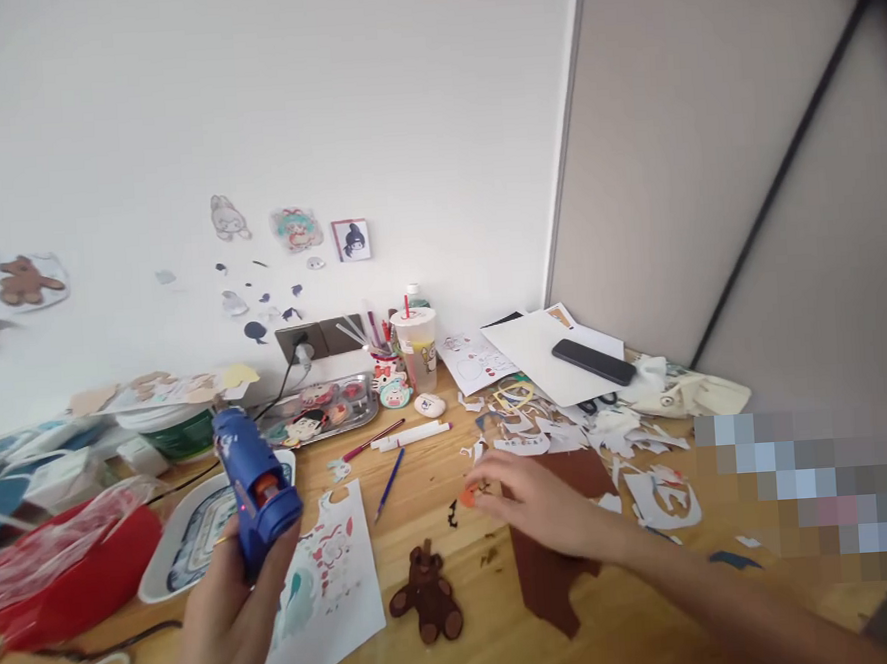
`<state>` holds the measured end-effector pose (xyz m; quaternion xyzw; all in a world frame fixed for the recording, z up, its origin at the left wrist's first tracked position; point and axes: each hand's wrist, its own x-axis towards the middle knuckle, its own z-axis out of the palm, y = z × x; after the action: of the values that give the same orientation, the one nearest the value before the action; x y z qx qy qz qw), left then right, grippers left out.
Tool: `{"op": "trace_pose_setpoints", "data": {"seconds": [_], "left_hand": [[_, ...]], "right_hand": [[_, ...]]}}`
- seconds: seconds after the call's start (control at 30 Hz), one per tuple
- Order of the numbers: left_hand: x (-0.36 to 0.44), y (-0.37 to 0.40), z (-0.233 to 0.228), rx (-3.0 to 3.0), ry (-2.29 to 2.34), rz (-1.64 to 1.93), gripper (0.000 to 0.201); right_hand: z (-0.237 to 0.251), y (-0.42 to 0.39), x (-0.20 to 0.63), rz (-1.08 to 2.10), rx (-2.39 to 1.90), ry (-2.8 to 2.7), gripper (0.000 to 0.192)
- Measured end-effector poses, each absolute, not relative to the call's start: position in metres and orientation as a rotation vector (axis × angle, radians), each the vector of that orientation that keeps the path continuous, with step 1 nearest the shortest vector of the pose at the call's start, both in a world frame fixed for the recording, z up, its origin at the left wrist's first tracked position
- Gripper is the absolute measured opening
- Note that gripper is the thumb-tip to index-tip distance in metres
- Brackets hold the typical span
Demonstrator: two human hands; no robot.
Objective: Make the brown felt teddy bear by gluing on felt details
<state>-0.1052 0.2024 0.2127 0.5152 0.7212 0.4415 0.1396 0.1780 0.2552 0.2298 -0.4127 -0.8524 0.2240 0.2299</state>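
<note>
My left hand (221, 626) grips the blue glue gun (253, 484) upright; my right hand (545, 511) pinches a small orange piece (469, 494) on the desk (449, 662), beside the brown felt sheet (558, 555). Best to hold the piece flat and keep my fingertips off the nozzle's path; brown felt bear (428, 595) lies near.

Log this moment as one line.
left hand: holds glue gun | right hand: fingertips on orange piece | felt bear: lying on desk

Blue glue gun (253, 484) held upright; small orange cutout (470, 495) flat on the desk.
</note>
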Motion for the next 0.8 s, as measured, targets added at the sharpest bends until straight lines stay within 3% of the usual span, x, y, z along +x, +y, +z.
{"op": "trace_pose_setpoints", "data": {"seconds": [0.17,0.3,0.4,0.53,0.8], "left_hand": [[-0.107,0.204,0.206,1.409,2.075,1.226,0.046],[-0.107,0.205,0.204,1.410,2.054,1.225,0.047],[-0.110,0.205,0.202,1.406,2.047,1.209,0.051],[-0.113,0.205,0.199,1.419,2.046,1.199,0.053],[-0.108,0.205,0.202,1.436,2.043,1.218,0.049]], "right_hand": [[0.203,0.259,0.274,0.435,-1.555,-2.249,0.048],[0.186,0.255,0.309,0.492,-1.637,-2.339,0.061],[0.184,0.254,0.312,0.503,-1.619,-2.381,0.058],[0.191,0.259,0.313,0.412,-1.631,-2.320,0.042],[0.201,0.274,0.308,0.201,-1.642,-2.258,0.038]]}}
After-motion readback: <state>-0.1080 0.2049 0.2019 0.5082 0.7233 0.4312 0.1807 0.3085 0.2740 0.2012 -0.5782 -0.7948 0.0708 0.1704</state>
